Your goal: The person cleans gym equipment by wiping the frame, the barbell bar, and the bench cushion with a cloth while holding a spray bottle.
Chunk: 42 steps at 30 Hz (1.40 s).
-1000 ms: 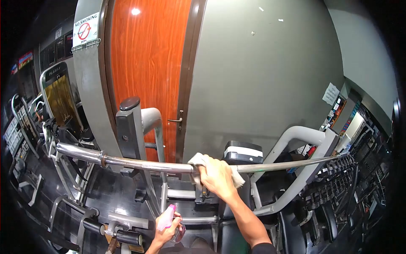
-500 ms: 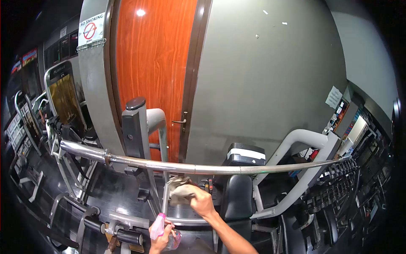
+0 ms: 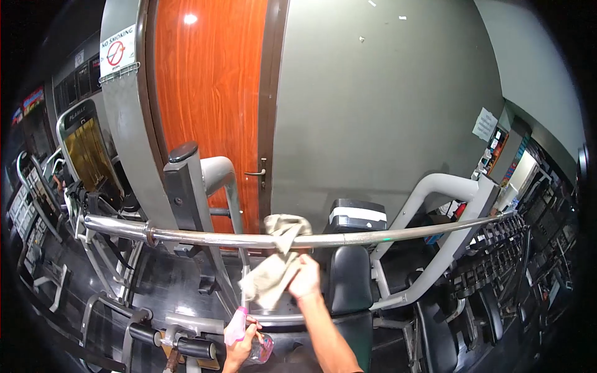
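Note:
A long chrome barbell [image 3: 205, 239] runs across the view on a grey bench-press rack. My right hand [image 3: 306, 278] is closed on a beige cloth [image 3: 264, 280], just below the bar's middle. The cloth's upper part loops over the bar, and its lower part hangs loose, smeared by motion. Lower down, my left hand [image 3: 241, 349] grips a spray bottle [image 3: 261, 349] with a pink head [image 3: 236, 326] and a clear body. The bottle is apart from the bar and the cloth.
The rack's uprights stand at left [image 3: 186, 193] and right [image 3: 482, 205]. A black padded bench [image 3: 350, 280] lies below the bar. Behind are a reddish wooden door [image 3: 208, 93] and a grey wall [image 3: 385, 112]. Dumbbells [image 3: 491, 248] line the right; padded rollers [image 3: 196, 348] sit lower left.
My right hand has brought the cloth up from below the bar, and part of it now lies over the bar. The left hand still holds the bottle. The view has shifted slightly.

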Available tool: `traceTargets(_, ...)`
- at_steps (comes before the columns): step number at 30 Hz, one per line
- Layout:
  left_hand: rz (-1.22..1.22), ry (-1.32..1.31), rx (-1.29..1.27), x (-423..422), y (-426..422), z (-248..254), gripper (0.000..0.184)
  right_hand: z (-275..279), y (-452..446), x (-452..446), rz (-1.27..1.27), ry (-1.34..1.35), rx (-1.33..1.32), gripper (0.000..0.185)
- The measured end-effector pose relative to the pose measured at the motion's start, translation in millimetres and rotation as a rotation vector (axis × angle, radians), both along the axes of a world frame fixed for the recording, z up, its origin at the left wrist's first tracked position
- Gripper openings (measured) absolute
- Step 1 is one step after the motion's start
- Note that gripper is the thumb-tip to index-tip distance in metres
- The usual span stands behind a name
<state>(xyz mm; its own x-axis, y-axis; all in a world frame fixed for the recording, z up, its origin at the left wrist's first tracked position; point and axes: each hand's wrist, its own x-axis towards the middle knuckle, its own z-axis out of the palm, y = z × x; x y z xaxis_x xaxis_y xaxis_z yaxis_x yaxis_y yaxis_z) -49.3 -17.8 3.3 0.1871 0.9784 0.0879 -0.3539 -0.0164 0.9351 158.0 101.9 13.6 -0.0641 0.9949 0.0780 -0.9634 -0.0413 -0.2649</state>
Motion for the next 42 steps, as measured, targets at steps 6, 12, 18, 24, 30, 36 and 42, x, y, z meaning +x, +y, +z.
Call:
traceTargets(6, -0.041, -0.030, -0.015, -0.2, 8.1, -3.9, 0.013, 20.5, -39.7, 29.3, -0.162, -0.002, -0.077, 0.036)
traceTargets(12, -0.006, -0.008, -0.022, -2.6, 23.0, 7.1, 0.014, 23.4, -89.6, 44.6, -0.743, -0.672, -0.165, 0.028)
traceTargets(18, -0.108, -0.002, 0.001, 5.9, 30.1, 9.8, 0.014, 110.9, -119.6, 70.5, -0.727, -1.590, -0.094, 0.027)
traceTargets(24, -0.212, 0.053, 0.066, 5.1, 33.8, 8.5, 0.018, 205.0, -109.7, 74.9, -0.578, -2.446, 0.391, 0.039)
traceTargets(30, -0.147, -0.010, 0.030, -3.5, 31.7, 7.0, 0.014, 219.8, -96.4, 77.4, -0.918, -2.548, 0.679, 0.037)
traceTargets(36, -0.123, -0.008, 0.016, -7.3, 28.7, 7.2, 0.014, 209.8, -96.0, 80.7, -0.772, -2.189, 0.466, 0.040)
traceTargets(42, -0.132, -0.069, -0.004, -3.5, 26.8, 8.7, 0.015, 186.4, -56.1, 72.6, -0.912, -2.176, 0.394, 0.036)
